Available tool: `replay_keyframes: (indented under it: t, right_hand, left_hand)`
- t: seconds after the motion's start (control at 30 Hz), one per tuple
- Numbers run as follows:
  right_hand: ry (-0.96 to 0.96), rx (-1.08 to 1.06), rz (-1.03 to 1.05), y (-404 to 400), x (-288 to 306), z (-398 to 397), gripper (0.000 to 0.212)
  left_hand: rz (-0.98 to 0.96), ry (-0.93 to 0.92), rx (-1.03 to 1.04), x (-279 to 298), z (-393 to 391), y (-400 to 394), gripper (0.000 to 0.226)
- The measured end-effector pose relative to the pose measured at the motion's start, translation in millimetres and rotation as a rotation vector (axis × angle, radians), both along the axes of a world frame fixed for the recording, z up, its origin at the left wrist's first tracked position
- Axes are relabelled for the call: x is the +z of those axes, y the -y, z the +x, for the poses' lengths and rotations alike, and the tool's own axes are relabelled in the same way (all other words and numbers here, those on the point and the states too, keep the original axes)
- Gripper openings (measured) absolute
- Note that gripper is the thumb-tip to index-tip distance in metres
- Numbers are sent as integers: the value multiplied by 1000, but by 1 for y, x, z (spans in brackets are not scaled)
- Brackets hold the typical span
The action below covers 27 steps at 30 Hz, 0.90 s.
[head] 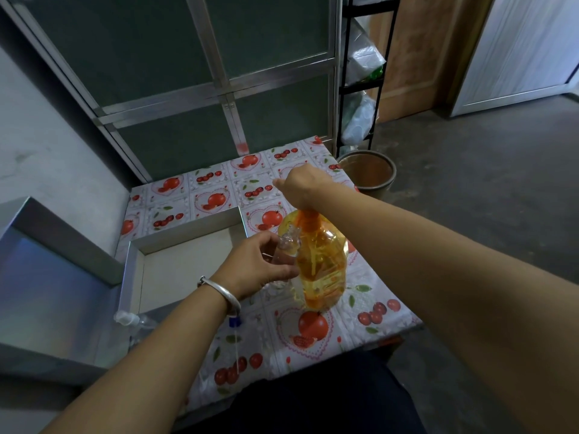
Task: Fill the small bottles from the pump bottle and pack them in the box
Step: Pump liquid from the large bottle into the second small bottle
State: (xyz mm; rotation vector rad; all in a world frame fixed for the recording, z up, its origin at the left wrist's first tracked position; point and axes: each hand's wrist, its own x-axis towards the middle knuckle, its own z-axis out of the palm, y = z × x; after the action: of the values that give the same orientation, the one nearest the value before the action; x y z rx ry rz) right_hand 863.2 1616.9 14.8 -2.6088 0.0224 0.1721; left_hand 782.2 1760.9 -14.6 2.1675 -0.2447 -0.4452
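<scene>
The right hand (pixel 302 186) is curled down over the orange pump head of the pump bottle (pixel 319 264), fingers folded round the top so the head itself is mostly hidden beneath the fist. The left hand (pixel 255 266) wraps its fingers and thumb around a clear small bottle (pixel 286 245), holding it upright with its mouth pressed close against the pump bottle's shoulder, just below the right hand (the exact meeting of spout and mouth is hard to make out through the glare). The pump bottle stands upright on the table (pixel 313 333), which wears a fruit-patterned cloth, and is full of amber liquid. The two hands sit close together, one above the other, with the pump bottle between them. The box (pixel 185 233), open and shallow, lies on the table just left of the left hand, its silvery lid (pixel 53 277) leaning further left. Another clear small bottle (pixel 138 322) lies beneath the left forearm by the box's near corner. A silver bangle (pixel 219 292) circles the left wrist.
</scene>
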Motion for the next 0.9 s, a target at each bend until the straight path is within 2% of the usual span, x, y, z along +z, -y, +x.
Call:
replay_keyframes:
  t: [0.07, 0.2, 0.3, 0.4, 0.5, 0.6, 0.7, 0.8, 0.9]
  right_hand:
    - [9, 46, -67, -1, 2, -2, 41]
    - [-56, 10, -3, 2, 6, 0, 27]
    - [-118, 64, -70, 0, 4, 7, 43]
    - [-60, 88, -101, 0, 1, 4, 27]
    - [-25, 55, -107, -1, 1, -1, 42]
    - [-61, 17, -47, -2, -3, 4, 34]
    - [-113, 56, -30, 0, 0, 6, 38]
    - [-62, 61, -45, 0, 2, 4, 27]
    - [-6, 47, -78, -1, 3, -1, 32]
  left_hand:
    - [3, 3, 0, 0, 0, 1, 39]
    - [0, 6, 0, 1, -1, 2, 38]
    - [-2, 9, 3, 2, 0, 2, 39]
    - [-4, 8, 5, 0, 1, 1, 39]
    - [-11, 1, 5, 0, -1, 1, 39]
    - [-2, 8, 5, 1, -2, 1, 40]
    - [0, 8, 0, 2, -1, 2, 40]
    - [-10, 4, 2, 0, 1, 2, 40]
    - [-15, 0, 5, 0, 0, 1, 40]
